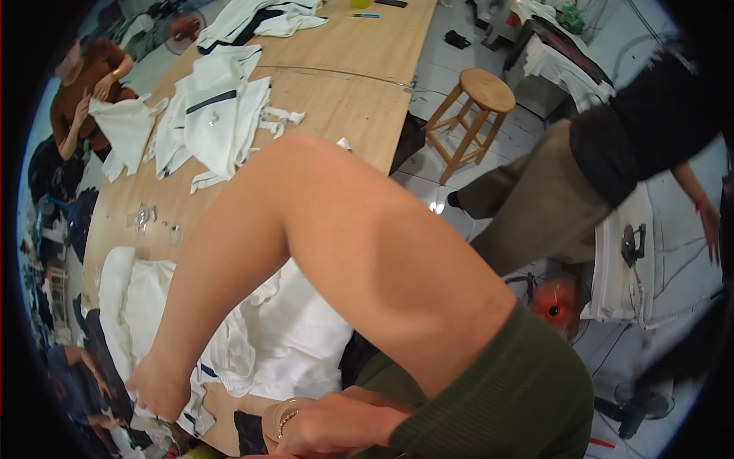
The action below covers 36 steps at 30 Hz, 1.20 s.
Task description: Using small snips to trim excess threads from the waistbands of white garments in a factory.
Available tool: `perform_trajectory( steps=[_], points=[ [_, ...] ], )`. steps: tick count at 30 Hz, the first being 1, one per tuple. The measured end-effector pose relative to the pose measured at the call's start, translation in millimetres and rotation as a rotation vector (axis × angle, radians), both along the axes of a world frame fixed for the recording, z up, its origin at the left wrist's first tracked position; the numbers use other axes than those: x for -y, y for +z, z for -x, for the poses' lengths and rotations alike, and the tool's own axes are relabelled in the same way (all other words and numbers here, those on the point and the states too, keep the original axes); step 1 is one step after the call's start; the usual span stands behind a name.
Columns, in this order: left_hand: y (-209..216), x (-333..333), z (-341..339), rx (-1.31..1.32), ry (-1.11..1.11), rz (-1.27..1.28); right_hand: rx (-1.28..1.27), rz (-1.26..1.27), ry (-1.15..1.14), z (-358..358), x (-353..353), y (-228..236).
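My right arm arches across the picture with its elbow raised and a green sleeve [527, 382] at the upper arm. At its end my right hand [164, 389] is down on a white garment [202, 417] with dark trim, fingers curled in against the cloth. Low in the middle is my left hand [313, 424], a beaded bracelet [287, 419] beside it; its fingers are mostly hidden. A piece of black cloth [249, 433] lies next to it. More white fabric [298, 348] is heaped on the table beneath my forearm.
White pieces with dark trim [218, 107] are stacked farther up the wooden table [336, 99]. A wooden stool [487, 90] stands on the tiled floor. A person in black [642, 122] is by an iron [633, 245] at right. Another person [99, 69] handles white cloth across the table.
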<state>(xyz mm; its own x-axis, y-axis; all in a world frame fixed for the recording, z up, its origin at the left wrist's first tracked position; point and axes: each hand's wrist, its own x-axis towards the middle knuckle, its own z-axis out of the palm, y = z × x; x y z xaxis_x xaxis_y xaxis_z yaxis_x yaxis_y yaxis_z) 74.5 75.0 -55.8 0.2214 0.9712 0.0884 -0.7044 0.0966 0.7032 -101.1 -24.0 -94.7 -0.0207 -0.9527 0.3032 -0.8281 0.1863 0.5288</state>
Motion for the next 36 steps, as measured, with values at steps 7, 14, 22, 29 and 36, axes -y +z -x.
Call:
perform_trajectory(
  steps=[7,14,22,29,36],
  points=[
    [4,-4,-12,0.088,-0.177,0.109,-0.095,-0.018,0.066,1,18,6],
    [6,-13,-21,0.159,-0.344,0.203,0.029,-0.03,0.165,20,8,46],
    [22,-27,-23,0.123,-0.512,0.209,0.087,0.007,0.044,4,16,39],
    [35,-22,-3,0.081,-0.496,0.22,0.114,0.039,0.092,-5,34,26],
    [42,13,19,0.121,-0.321,0.27,0.072,0.029,0.101,-4,39,6]
  ],
)
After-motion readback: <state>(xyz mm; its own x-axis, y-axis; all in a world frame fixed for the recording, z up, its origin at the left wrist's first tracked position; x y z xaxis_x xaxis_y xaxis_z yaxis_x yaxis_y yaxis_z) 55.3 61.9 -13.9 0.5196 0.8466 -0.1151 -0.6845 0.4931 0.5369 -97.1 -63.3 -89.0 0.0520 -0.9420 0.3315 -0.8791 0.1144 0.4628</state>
